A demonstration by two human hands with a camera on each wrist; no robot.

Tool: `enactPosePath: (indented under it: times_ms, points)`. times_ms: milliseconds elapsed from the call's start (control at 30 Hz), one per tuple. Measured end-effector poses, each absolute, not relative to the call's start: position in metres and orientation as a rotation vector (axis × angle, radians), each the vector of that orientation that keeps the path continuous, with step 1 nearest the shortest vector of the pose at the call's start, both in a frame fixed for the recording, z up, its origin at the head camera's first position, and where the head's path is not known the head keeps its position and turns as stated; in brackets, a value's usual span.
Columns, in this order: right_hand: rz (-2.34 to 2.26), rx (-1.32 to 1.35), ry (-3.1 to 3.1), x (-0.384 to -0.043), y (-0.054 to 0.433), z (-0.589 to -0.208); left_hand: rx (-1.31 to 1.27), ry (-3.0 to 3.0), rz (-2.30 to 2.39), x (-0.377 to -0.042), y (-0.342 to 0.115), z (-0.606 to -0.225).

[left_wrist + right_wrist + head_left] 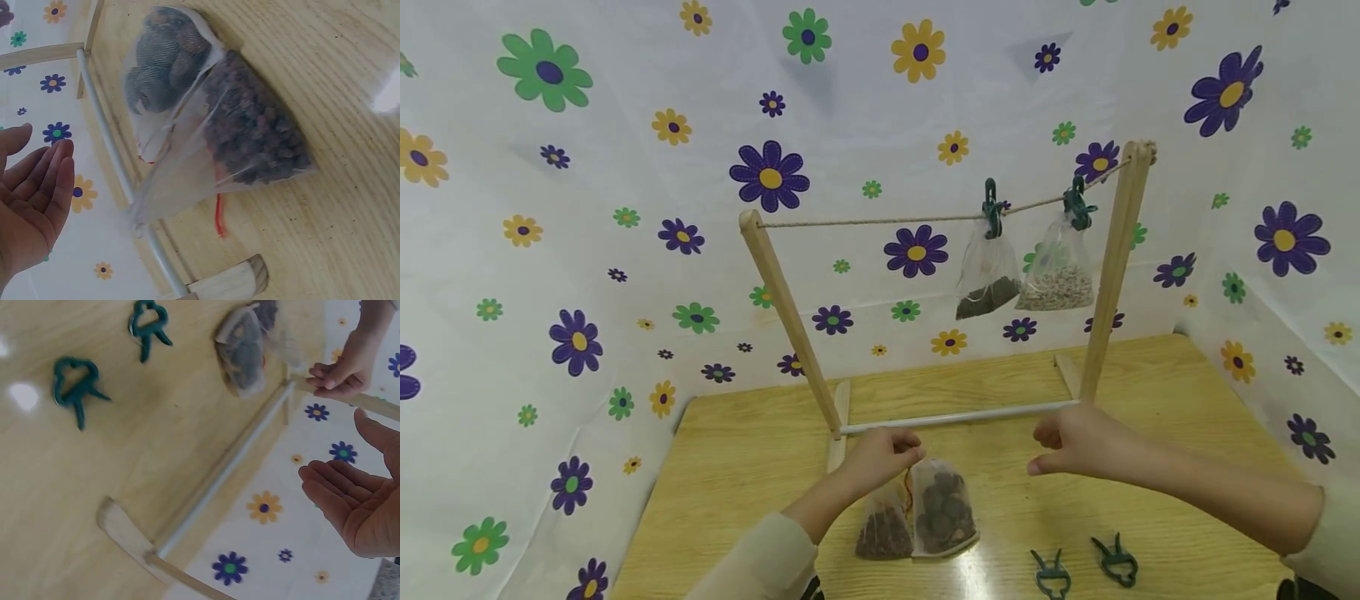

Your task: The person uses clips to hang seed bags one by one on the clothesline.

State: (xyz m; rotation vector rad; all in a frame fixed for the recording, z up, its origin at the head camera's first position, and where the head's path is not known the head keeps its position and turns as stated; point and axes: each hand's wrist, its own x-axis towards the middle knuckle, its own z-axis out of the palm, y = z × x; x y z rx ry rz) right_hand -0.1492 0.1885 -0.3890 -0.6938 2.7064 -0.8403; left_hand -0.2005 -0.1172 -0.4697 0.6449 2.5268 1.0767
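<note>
Two sheer drawstring bags lie side by side on the table: one with large dark round pieces (943, 510), the other with small dark reddish pieces (883, 532). My left hand (880, 460) hovers by their tops; its loosely bent fingers (47, 184) hold nothing in the left wrist view. A red string (219, 215) trails from the bag of small pieces. Farther right, my right hand (1086, 446) is held above the table in front of the frame, thumb apart from the fingers, nothing in it. Two green clips (1052, 575) (1116, 562) lie nearer me.
A wooden frame (792, 325) with a cord (872, 221) stretched across its top stands behind the hands. From green clips on the cord hang a bag with dark fine contents (988, 293) and a bag with pale grains (1058, 283). A white rod (958, 418) joins the feet.
</note>
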Motion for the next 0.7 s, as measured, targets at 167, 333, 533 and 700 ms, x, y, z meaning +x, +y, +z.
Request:
enactPosePath:
  times_ms: [167,333,533,700]
  points:
    - [-0.863,-0.704,2.638,-0.142,0.188,-0.416,0.581,2.500,1.097,-0.199,-0.118,-0.483]
    - [-0.696,-0.635,2.637,-0.132,0.185,-0.435,0.482,2.475,1.083,-0.198,-0.115,-0.494]
    - [-0.577,-0.610,2.620,-0.122,0.180,-0.460,0.330,2.450,1.070,-0.199,-0.117,-0.507]
    - [-0.512,-0.497,2.565,-0.119,0.177,-0.475,0.179,2.363,1.168,-0.202,-0.120,-0.516]
